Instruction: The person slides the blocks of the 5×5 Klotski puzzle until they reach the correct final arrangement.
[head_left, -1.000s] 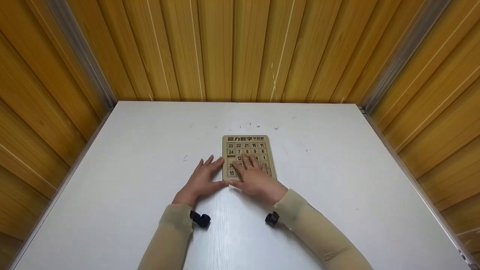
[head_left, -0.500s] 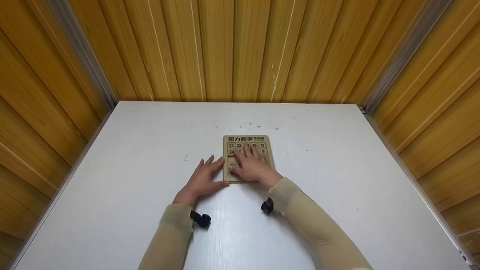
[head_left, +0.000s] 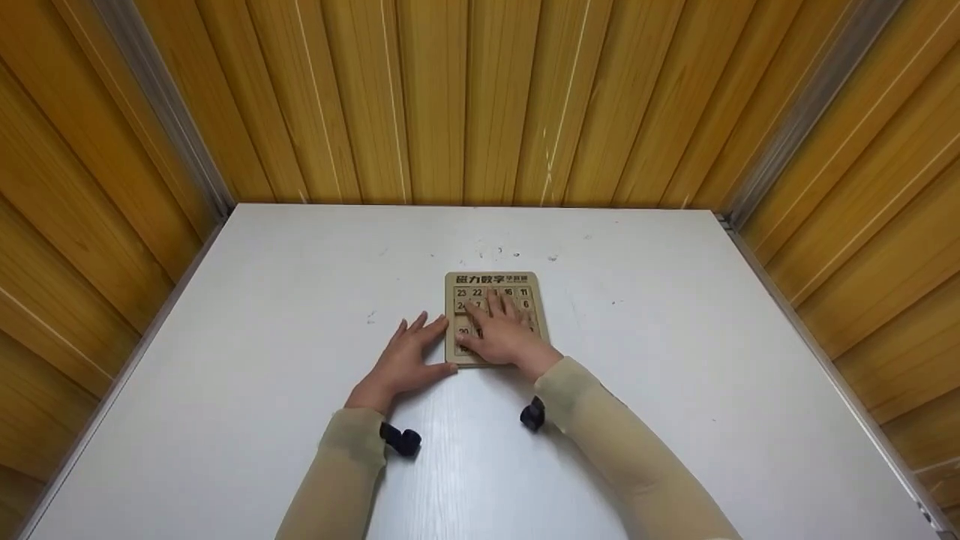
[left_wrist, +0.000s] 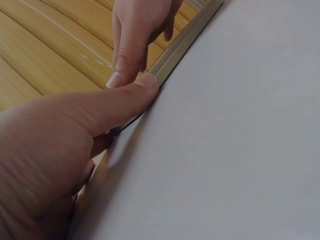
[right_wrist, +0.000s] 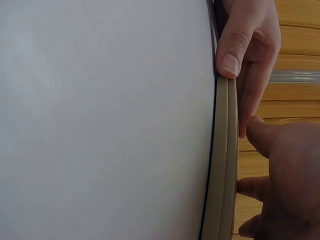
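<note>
A tan number slide puzzle (head_left: 451,304) lies flat on the table, dark lettering along its far end. Number tiles fill its frame, with a gap in the left column below tile 24. My left hand (head_left: 405,358) is at the near left corner, forefinger along the left side and thumb (left_wrist: 135,91) against the near edge. Over the tiles spreads my right hand (head_left: 506,337), fingertips on the upper rows; it hides most of the middle and lower right numbers. In the right wrist view, the right fingers (right_wrist: 255,187) reach down just behind the board's near edge.
A white table (head_left: 225,337) with small dark scuffs surrounds the board. Yellow wood-look panels (head_left: 487,105) stand behind it and on both sides. Each forearm wears a tan sleeve (head_left: 630,450) with a small black camera (head_left: 532,414) at the wrist.
My right hand has slid forward and slightly left over the tiles, its thumb leaving the near edge and the left thumb. It barely moves in the last half second. My left hand stays put.
</note>
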